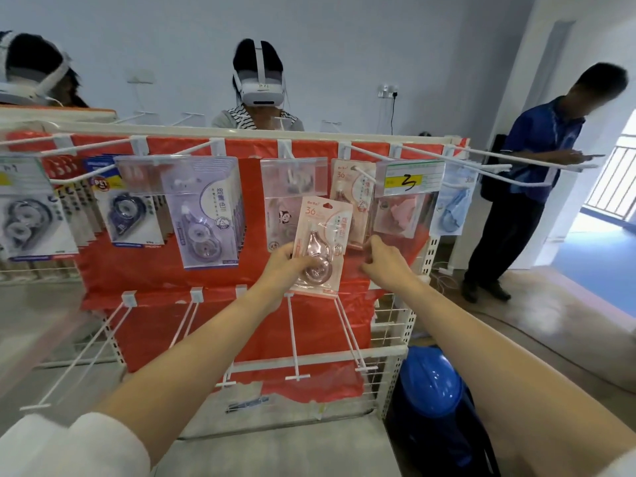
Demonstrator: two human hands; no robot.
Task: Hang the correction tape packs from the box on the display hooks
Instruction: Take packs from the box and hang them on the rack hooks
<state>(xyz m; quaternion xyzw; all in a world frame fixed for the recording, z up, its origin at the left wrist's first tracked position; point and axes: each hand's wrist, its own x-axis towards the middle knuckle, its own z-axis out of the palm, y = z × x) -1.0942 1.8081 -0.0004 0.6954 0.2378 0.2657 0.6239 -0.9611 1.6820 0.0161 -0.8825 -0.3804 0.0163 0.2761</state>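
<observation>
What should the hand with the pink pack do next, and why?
Probably lift the pink correction tape pack up and to the right, onto the hook where a matching pink pack already hangs. The left hand grips the pack well below that hook, not yet on any hook. The right hand holds nothing and could steady the pack.

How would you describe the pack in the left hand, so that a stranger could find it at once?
Look at the red-backed display rack and follow its upper row of white hooks to the right of centre. Just below them the left hand holds a pink correction tape pack by its lower part. Unlike the matching pink pack behind it, it hangs on no hook and tilts slightly.
</observation>
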